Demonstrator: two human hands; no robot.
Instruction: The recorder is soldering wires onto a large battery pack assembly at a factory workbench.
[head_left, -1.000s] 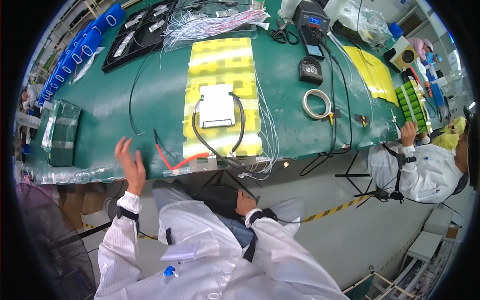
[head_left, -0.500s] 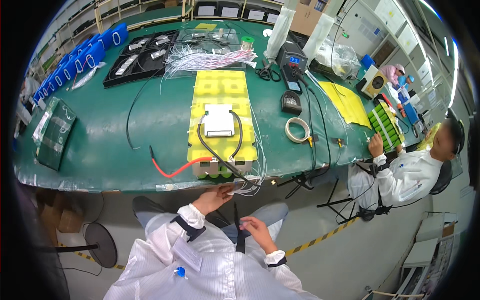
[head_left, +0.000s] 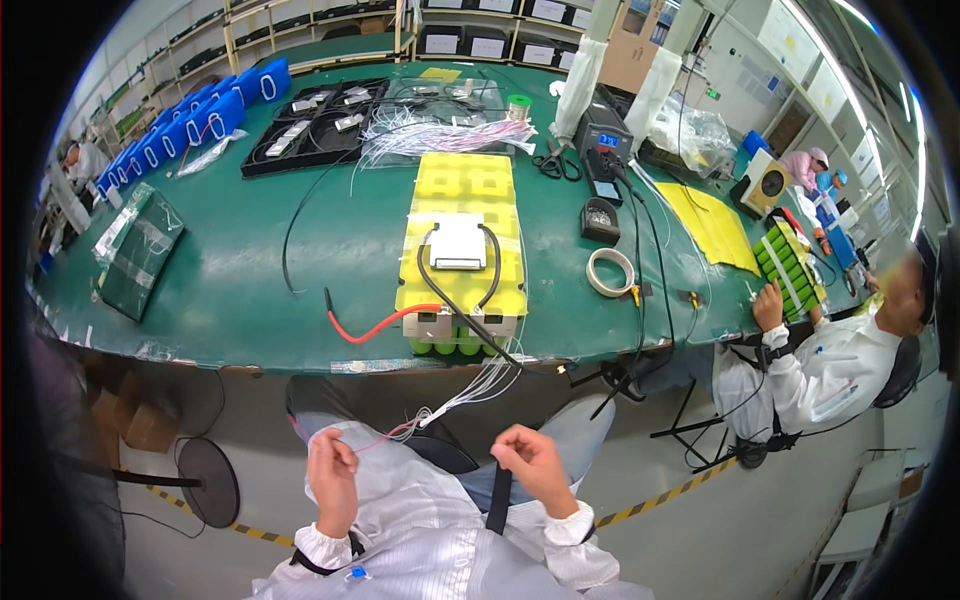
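A battery pack with a yellow cover (head_left: 462,187) stands at the near table edge, green cells showing at its front. On it sits a white circuit module (head_left: 459,246) with black leads; a thick red cable (head_left: 372,336) sticks out left. From the pack's right side a bundle of thin white wires (head_left: 477,388) hangs over the edge toward my lap. My left hand (head_left: 334,482) is closed on the end of a thin red wire (head_left: 383,437) that runs out of this bundle. My right hand (head_left: 537,467) is raised right of the bundle, thumb and fingers pressed together; what they hold is hidden.
Behind the pack lie white wires (head_left: 440,138) and a black tray (head_left: 310,130). Scissors (head_left: 557,163), a soldering station (head_left: 603,140), a tape roll (head_left: 610,272) and a yellow sheet (head_left: 705,225) are to the right. A co-worker (head_left: 835,365) sits at right by another pack.
My left hand has moved from the pack's front edge down and left, drawing a red wire out. The wire bundle now stretches toward my lap. My right hand has risen slightly to the right.
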